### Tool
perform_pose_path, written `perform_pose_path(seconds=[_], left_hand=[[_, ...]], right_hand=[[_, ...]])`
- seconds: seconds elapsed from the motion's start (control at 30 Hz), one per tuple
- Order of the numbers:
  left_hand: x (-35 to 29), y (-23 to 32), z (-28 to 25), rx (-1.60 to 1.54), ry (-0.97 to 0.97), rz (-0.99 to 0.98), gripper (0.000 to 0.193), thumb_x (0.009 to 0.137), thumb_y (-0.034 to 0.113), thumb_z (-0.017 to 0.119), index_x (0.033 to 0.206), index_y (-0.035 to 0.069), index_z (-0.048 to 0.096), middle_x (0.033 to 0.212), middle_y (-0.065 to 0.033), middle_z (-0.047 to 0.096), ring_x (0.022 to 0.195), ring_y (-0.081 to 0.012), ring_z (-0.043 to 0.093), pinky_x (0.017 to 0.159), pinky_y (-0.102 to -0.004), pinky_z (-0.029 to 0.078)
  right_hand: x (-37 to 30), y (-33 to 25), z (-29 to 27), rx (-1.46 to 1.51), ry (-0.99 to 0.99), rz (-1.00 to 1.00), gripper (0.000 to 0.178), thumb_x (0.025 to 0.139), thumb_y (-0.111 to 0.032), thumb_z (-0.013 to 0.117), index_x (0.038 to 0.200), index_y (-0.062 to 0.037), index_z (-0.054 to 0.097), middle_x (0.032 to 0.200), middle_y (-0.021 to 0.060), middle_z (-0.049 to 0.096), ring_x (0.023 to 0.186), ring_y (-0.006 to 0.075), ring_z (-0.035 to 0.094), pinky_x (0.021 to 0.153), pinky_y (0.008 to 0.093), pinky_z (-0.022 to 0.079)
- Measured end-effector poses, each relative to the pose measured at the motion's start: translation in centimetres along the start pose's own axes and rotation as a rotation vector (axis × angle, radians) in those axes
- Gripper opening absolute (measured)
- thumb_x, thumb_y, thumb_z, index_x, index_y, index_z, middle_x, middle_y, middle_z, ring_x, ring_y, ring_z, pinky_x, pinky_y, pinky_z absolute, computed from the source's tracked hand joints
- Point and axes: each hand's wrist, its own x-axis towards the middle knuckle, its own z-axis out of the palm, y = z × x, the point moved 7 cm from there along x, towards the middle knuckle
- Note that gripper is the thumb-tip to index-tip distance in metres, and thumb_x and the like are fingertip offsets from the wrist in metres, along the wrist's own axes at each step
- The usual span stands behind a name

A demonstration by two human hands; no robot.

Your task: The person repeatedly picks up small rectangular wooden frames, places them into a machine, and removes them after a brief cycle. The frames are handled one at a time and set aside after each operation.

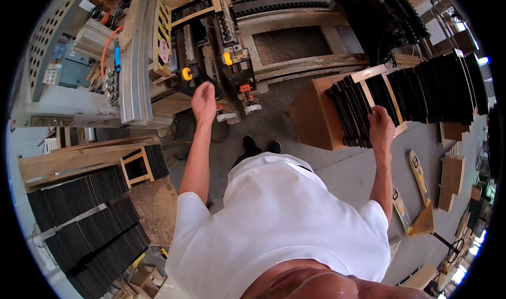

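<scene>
Right hand (380, 126), frame (367, 94) edge; floor (337, 164) alongside

The frame (392, 94) is pale wood, rectangular and open-centred, lying over black boards (432, 90) that show through it. The boards are thin, packed closely in rows, and extend rightward beyond the frame.

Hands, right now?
Left hand: partly curled near a yellow knob; nothing visible in it, open or closed unclear.
Right hand: curled at the wood frame; holding or just touching, can't tell.
</scene>
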Motion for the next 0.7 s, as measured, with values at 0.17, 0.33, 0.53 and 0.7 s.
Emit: perform_pose_path(seconds=[0.17, 0.33, 0.53, 0.7], left_hand=[[10.2, 1.0, 3.6, -0.118, -0.04, -0.097, 0.044, 0.095, 0.03, 0.062, 0.126, -0.001, 0.056, 0.117, -0.0122, 0.064, 0.107, -0.0202, 0.062, 0.093, -0.0323, 0.05], [20.2, -0.1, 6.0, -0.505, -0.027, -0.352, 0.061, 0.095, 0.037, 0.061, 0.139, -0.001, 0.044, 0.133, -0.0193, 0.053, 0.119, -0.0323, 0.056, 0.096, -0.0413, 0.051], [28.1, -1.6, 8.5, -0.871, 0.017, -0.444, 0.077, 0.098, 0.041, 0.053, 0.151, 0.001, 0.014, 0.152, -0.0255, 0.024, 0.136, -0.0398, 0.036, 0.109, -0.0492, 0.041], [31.0, -2.3, 8.9, -0.986, 0.198, -0.518, 0.071, 0.094, 0.036, 0.062, 0.143, -0.002, 0.029, 0.142, -0.0265, 0.035, 0.131, -0.0412, 0.04, 0.102, -0.0514, 0.048]], right_hand=[[0.7, -1.6, -2.1, 0.224, 0.081, 0.006, 0.021, 0.087, -0.007, 0.066, 0.109, -0.0078, 0.064, 0.082, 0.0069, 0.057, 0.074, 0.0207, 0.055, 0.07, 0.0333, 0.047], [1.4, -8.8, -3.5, 0.341, 0.088, -0.079, 0.026, 0.085, 0.004, 0.065, 0.11, -0.0042, 0.064, 0.089, 0.0066, 0.058, 0.076, 0.0144, 0.055, 0.071, 0.0262, 0.046], [3.2, -16.2, -1.4, 0.312, 0.014, -0.257, 0.026, 0.08, 0.007, 0.067, 0.103, -0.0038, 0.065, 0.106, 0.0106, 0.066, 0.087, 0.0224, 0.064, 0.073, 0.0297, 0.052], [5.0, -22.1, 1.1, 0.299, -0.068, -0.365, 0.027, 0.076, 0.008, 0.068, 0.101, -0.0037, 0.065, 0.105, 0.0111, 0.067, 0.091, 0.0283, 0.062, 0.076, 0.0345, 0.052]])
